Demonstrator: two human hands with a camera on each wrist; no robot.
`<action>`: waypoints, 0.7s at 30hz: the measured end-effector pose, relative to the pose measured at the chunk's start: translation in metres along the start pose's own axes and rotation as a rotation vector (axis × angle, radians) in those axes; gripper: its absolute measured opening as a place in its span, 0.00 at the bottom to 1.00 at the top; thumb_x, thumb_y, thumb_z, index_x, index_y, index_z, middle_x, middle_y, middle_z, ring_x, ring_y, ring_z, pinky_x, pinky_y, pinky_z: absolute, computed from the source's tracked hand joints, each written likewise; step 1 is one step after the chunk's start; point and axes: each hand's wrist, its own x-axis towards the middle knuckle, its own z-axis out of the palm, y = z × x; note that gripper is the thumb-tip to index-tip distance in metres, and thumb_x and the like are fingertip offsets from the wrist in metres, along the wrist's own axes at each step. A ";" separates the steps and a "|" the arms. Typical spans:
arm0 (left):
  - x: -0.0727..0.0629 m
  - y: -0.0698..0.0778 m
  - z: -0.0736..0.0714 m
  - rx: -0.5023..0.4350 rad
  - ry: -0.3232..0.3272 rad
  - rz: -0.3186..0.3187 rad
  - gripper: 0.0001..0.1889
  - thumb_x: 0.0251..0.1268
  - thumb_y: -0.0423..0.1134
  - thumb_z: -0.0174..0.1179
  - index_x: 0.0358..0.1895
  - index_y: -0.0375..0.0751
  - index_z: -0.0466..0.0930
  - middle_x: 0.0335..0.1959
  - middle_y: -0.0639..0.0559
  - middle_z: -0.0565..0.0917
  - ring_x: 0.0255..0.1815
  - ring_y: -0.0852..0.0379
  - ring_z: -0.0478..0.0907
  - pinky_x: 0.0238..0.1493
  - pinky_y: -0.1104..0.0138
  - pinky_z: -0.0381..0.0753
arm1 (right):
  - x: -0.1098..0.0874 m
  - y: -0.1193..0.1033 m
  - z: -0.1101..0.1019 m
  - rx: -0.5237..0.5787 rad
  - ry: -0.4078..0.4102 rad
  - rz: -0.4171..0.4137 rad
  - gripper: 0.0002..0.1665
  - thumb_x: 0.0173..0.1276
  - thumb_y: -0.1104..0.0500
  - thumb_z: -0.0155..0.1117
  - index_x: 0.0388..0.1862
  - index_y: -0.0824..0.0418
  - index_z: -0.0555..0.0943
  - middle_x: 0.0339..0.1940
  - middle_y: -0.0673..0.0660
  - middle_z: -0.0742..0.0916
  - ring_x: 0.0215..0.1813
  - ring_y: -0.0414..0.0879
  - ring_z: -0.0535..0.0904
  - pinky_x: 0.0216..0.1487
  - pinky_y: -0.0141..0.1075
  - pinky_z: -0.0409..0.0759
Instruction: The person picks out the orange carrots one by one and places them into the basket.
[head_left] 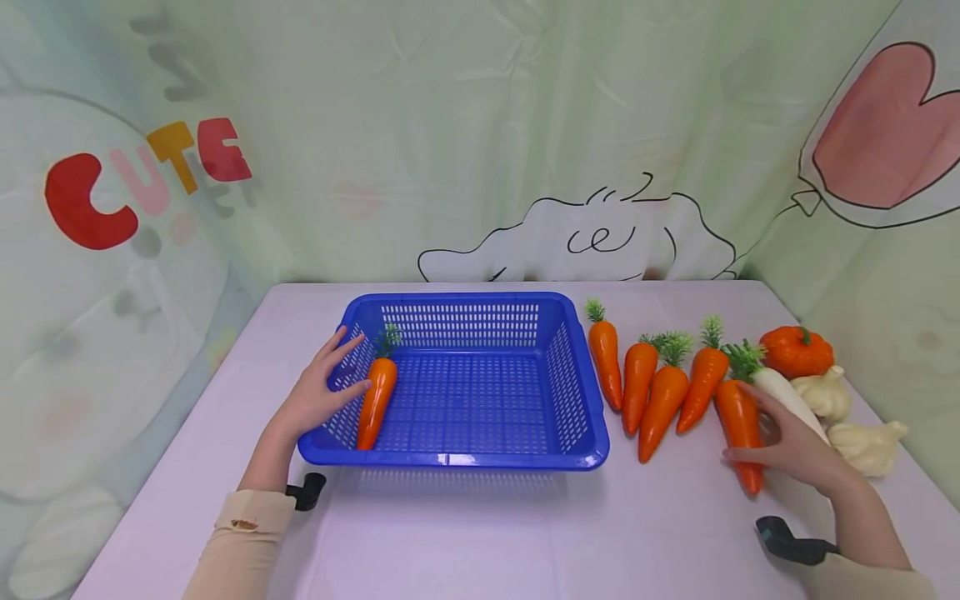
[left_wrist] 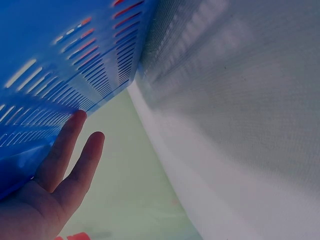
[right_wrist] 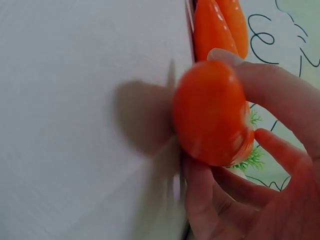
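A blue plastic basket with slotted walls stands on the table, and one carrot with a green top lies along its left side. My left hand is spread over the basket's left rim. In the left wrist view two straight fingers lie along the outside of the slotted wall. My right hand grips another carrot between thumb and fingers, right of the other carrots. Up close in the right wrist view, that carrot points its tip at the camera, the thumb and fingers around it.
Several carrots lie in a row right of the basket. A white radish, partly behind my right hand, lies near an orange pumpkin and two garlic bulbs. A printed cloth hangs behind the table.
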 end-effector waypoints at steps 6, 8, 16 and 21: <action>0.000 0.000 -0.001 -0.001 -0.003 0.002 0.37 0.57 0.46 0.60 0.70 0.51 0.56 0.73 0.46 0.44 0.70 0.36 0.44 0.56 0.33 0.54 | 0.004 0.001 0.001 -0.066 0.021 -0.016 0.63 0.47 0.52 0.74 0.70 0.71 0.45 0.58 0.80 0.64 0.55 0.72 0.59 0.47 0.67 0.65; 0.000 0.000 -0.001 -0.001 -0.004 0.000 0.37 0.57 0.45 0.60 0.70 0.51 0.56 0.73 0.46 0.44 0.70 0.36 0.44 0.55 0.33 0.55 | 0.007 0.001 0.001 -0.087 0.016 -0.011 0.63 0.48 0.51 0.74 0.70 0.71 0.44 0.57 0.79 0.65 0.54 0.71 0.61 0.46 0.65 0.68; -0.001 0.001 -0.001 0.001 -0.004 -0.009 0.37 0.57 0.46 0.60 0.70 0.51 0.56 0.73 0.46 0.44 0.70 0.36 0.44 0.55 0.33 0.55 | 0.012 0.001 0.000 -0.068 0.028 0.039 0.62 0.47 0.49 0.74 0.69 0.72 0.47 0.55 0.79 0.65 0.52 0.70 0.62 0.44 0.62 0.73; -0.001 0.001 -0.001 0.006 0.002 -0.008 0.37 0.57 0.46 0.60 0.70 0.50 0.56 0.73 0.46 0.44 0.70 0.36 0.44 0.55 0.33 0.55 | 0.011 0.000 0.000 0.008 0.037 0.047 0.59 0.48 0.52 0.74 0.68 0.70 0.48 0.56 0.79 0.64 0.52 0.71 0.62 0.41 0.58 0.77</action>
